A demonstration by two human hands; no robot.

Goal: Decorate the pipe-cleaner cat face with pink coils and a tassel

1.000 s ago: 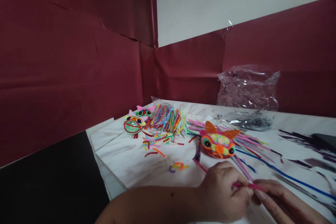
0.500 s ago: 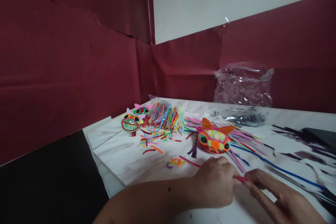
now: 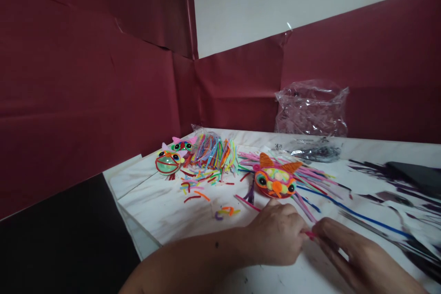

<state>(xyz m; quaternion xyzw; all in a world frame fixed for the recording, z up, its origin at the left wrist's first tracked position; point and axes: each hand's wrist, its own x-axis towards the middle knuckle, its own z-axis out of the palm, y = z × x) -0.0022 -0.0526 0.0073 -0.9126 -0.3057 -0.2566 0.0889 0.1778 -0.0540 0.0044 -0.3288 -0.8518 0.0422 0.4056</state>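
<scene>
My left hand [image 3: 279, 233] is closed in a fist around a pink pipe cleaner [image 3: 248, 203], whose long end sticks out to the left. Between my two hands a short bit of pink shows, and my right hand [image 3: 347, 248] pinches it with thumb and fingers. Just beyond my left hand lies a decorated animal face [image 3: 275, 181] with orange ears, black eyes and an orange nose. Two more such faces rest at the back left: one with a green mouth [image 3: 166, 164] and one with pink ears [image 3: 184, 146], partly hidden behind it.
A bundle of colourful pipe cleaners [image 3: 215, 151] lies at the back, with cut pieces [image 3: 196, 181] before it. Long blue pipe cleaner [image 3: 358, 213] and scissors [image 3: 375, 232] lie at right. Clear plastic bag [image 3: 312, 110] stands behind; a dark flat object [image 3: 411, 173] is far right.
The view has shifted slightly, so the things on the table appear a little further left. Both hands keep their hold on the pink pipe cleaner, with hardly any other movement.
</scene>
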